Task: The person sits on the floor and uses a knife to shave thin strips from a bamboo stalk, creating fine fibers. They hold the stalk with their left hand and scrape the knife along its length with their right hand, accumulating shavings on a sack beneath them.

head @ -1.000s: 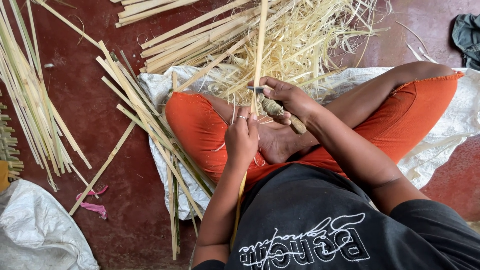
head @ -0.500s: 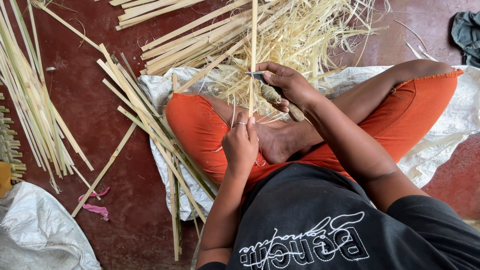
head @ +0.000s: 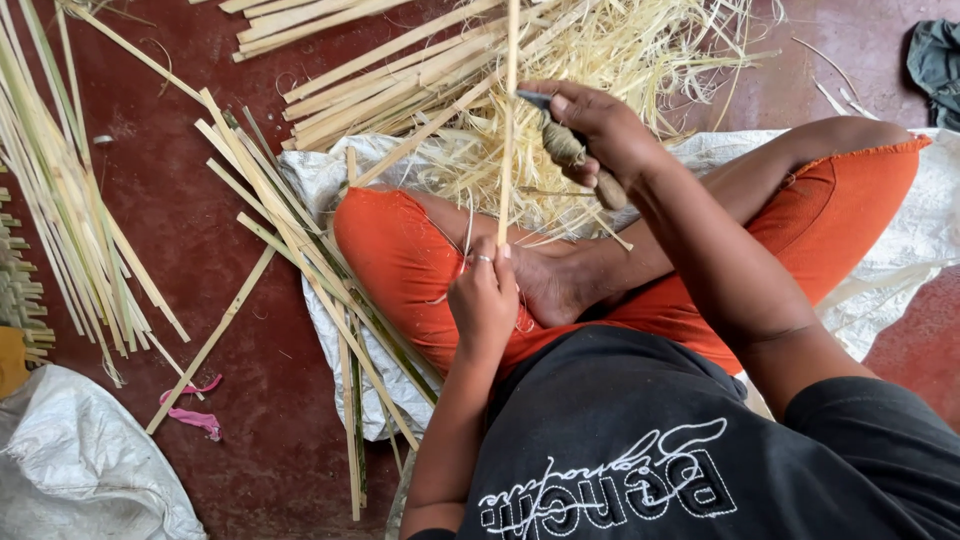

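- Person in black printed top & orange trousers [head: 850, 200] sits cross-legged on a white sack [head: 920, 230] spread over the red floor [head: 180, 200]
- Left hand [head: 485, 300] rests on the lap, grip pinched on lower end of a thin bamboo strip [head: 508, 150]; ring on one finger
- Strip stands near upright, running from lap up past top of frame
- Right hand [head: 600, 130], farther out, grip wrapped tight round a knife [head: 572, 155] w/ wooden handle; blade tip meets the strip abt mid-length
- Beyond the knees: heap of pale shavings [head: 620, 50], touching the sack
- Left of the leg: flat bamboo slats [head: 290, 230] lie fanned on floor & sack edge; more slats at far left [head: 60, 220]
- Lower left: another white sack [head: 70, 470], pink scrap [head: 195, 418] near it
- Top right corner: dark cloth [head: 935, 55]
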